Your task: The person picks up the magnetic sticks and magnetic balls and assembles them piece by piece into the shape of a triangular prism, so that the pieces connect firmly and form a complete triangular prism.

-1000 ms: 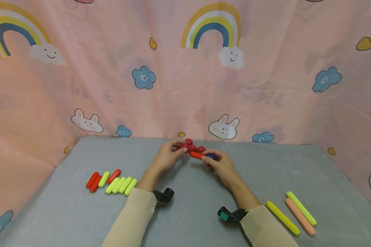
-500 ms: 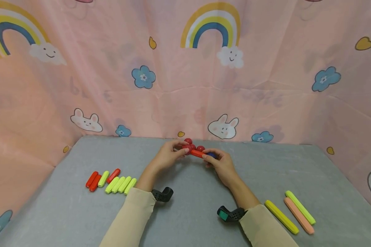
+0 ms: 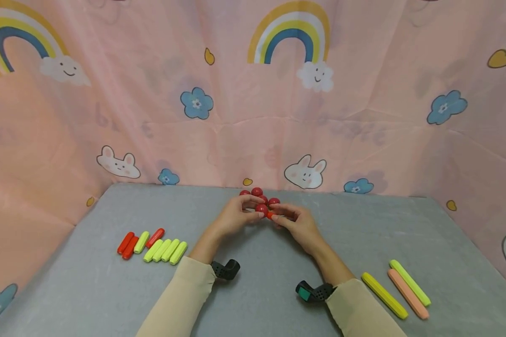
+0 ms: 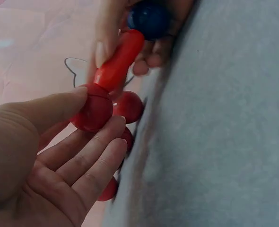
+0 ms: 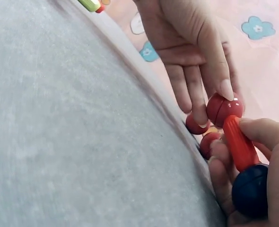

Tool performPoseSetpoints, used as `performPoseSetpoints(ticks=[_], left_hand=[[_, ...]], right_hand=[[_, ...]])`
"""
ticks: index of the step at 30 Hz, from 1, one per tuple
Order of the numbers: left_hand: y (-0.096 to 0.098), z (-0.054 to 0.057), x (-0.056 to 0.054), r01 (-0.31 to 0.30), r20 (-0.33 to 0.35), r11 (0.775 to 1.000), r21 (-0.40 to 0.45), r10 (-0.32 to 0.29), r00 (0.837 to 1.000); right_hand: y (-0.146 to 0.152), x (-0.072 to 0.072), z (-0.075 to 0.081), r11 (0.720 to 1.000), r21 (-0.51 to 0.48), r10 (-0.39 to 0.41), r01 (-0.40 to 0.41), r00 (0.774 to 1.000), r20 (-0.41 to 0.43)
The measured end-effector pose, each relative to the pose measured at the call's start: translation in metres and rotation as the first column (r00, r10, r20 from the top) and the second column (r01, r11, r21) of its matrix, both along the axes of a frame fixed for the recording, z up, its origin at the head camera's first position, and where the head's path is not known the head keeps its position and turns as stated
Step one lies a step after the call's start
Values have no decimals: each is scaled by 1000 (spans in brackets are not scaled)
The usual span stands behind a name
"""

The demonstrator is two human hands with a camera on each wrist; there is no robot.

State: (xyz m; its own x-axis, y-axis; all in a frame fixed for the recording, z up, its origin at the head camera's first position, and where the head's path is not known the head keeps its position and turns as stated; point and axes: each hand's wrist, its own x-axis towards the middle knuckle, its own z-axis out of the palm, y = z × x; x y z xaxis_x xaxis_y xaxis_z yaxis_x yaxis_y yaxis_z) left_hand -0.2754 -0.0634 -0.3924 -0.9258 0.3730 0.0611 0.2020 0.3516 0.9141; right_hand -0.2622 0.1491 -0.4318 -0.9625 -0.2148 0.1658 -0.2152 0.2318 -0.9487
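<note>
My left hand [image 3: 235, 216] pinches a glossy red ball [image 4: 93, 109] between thumb and fingertips. The right hand [image 3: 300, 225] grips a short red rod [image 5: 240, 144], thumb on one side and fingers on the other. One end of this rod meets the pinched ball; at its other end sits a dark blue ball [image 5: 250, 191], which the hand hides in the head view. Just behind the fingers, near the table's back edge, are several more red balls [image 3: 256, 191], partly covered by the left hand.
On the left of the grey table [image 3: 253, 299] lie short red rods [image 3: 125, 243] and several short yellow-green rods [image 3: 166, 251]. Longer rods, yellow [image 3: 384, 296], peach [image 3: 408, 294] and yellow-green [image 3: 410, 282], lie at right. A pink patterned cloth [image 3: 236, 140] hangs behind.
The left hand has shifted slightly right and toward me with its red ball, now against the rod's end. The right hand's rod has turned, showing mostly its end in the head view.
</note>
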Motion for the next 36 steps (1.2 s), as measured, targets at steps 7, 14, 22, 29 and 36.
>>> performPoseSetpoints(ticks=[7,14,22,29,36], left_hand=[[0,1,0,6,61,998,61,-9,998],[-1,3,0,32,72,998,54,-36,997],[2,6,0,16,60,998,59,-20,998],[3,29,14,-33,-33,995,-95,30,999],[-3,52,33,-45,-94,980,-193,27,995]], right_hand=[[-3,0,2,995,57,87,-85,996,-27],[-2,-1,-1,985,27,170,-169,984,-53],[0,-2,-2,992,-33,123,-124,992,-17],[1,-1,-1,996,-73,59,-59,998,-2],[3,-3,-1,987,-153,57,-50,998,35]])
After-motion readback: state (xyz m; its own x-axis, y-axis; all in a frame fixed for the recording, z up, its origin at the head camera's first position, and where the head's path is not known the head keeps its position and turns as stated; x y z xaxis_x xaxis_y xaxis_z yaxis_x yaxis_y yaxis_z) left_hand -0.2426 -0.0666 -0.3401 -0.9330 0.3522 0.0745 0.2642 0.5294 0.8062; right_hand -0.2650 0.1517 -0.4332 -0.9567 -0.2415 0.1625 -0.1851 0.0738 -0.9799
